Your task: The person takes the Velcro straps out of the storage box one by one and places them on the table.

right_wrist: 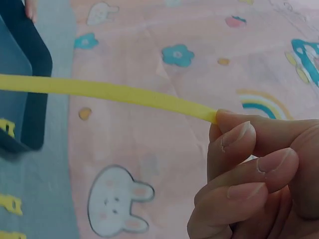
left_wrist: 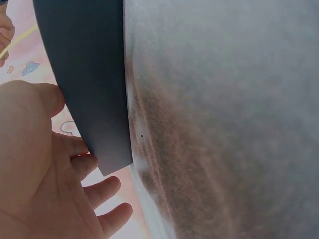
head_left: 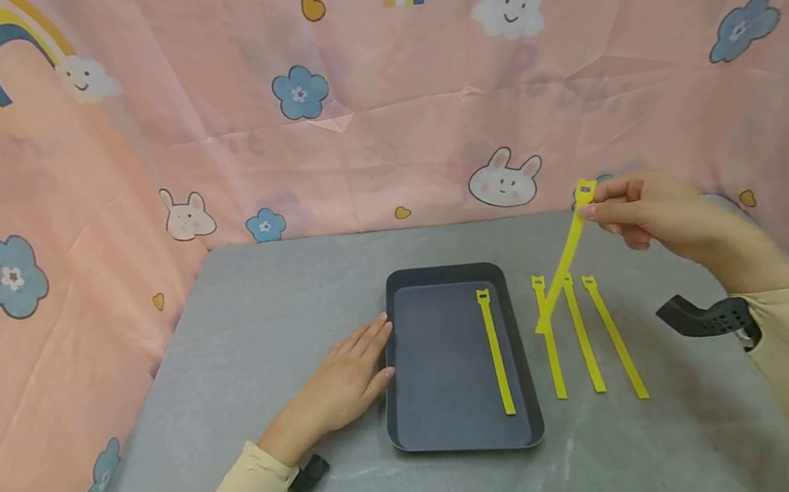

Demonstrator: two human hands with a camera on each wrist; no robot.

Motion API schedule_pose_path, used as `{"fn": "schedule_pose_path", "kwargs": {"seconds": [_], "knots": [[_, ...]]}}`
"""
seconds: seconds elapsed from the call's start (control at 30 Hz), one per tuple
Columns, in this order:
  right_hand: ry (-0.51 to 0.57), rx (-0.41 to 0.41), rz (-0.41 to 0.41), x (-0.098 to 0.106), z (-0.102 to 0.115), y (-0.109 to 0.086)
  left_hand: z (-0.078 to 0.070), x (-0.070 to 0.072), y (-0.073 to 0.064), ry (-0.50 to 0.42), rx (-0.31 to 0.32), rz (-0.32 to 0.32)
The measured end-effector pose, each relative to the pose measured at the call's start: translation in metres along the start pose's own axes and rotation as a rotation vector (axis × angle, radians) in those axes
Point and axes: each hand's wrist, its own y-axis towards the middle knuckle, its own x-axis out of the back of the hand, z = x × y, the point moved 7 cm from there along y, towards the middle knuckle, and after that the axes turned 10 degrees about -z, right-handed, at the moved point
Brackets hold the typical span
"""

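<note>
My right hand (head_left: 651, 214) pinches a yellow hook-and-loop cable tie (head_left: 567, 255) near its slotted head, between thumb and forefinger. The tie slants down to the left above the table, and in the right wrist view its strap (right_wrist: 124, 94) bows slightly. A dark grey rectangular tray (head_left: 440, 357) lies to the left, with one yellow cable tie (head_left: 497, 358) lengthwise along its right side. Against the tray's left wall rest the fingertips of my left hand (head_left: 338, 384), fingers extended; the left wrist view shows thumb and fingers at the tray's side (left_wrist: 89, 74).
Three more yellow cable ties stand in a row right of the tray: a left one (head_left: 555, 366), a middle one (head_left: 586, 345) and a right one (head_left: 616, 339). Grey cloth (head_left: 230, 370) covers the table. A pink printed curtain (head_left: 379, 139) encloses the back and sides.
</note>
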Motion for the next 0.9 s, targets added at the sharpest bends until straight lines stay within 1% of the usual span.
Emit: {"fn": "schedule_pose_path", "kwargs": {"seconds": [0.17,0.33,0.47,0.6,0.67,0.83,0.9], "knots": [[-0.044,0.006,0.003,0.028,-0.013,-0.012,0.0,0.0,0.0,-0.008,-0.004,-0.007],[-0.098,0.001,0.036,0.046,-0.032,-0.019,0.0,0.0,0.0,-0.006,-0.004,-0.008],[-0.149,-0.055,0.057,0.055,-0.053,-0.021,0.0,0.0,0.0,-0.004,-0.004,-0.008],[-0.209,-0.12,0.071,0.062,-0.073,-0.023,-0.001,0.0,0.0,-0.001,-0.009,-0.01],[-0.222,-0.127,0.109,0.061,-0.082,-0.023,-0.001,0.0,0.0,-0.001,-0.008,-0.01],[-0.166,-0.104,0.234,0.053,-0.102,-0.022,-0.001,0.001,0.0,-0.006,-0.002,-0.004],[-0.146,-0.093,0.249,0.049,-0.109,-0.022,-0.002,0.002,0.0,-0.002,-0.003,-0.005]]}}
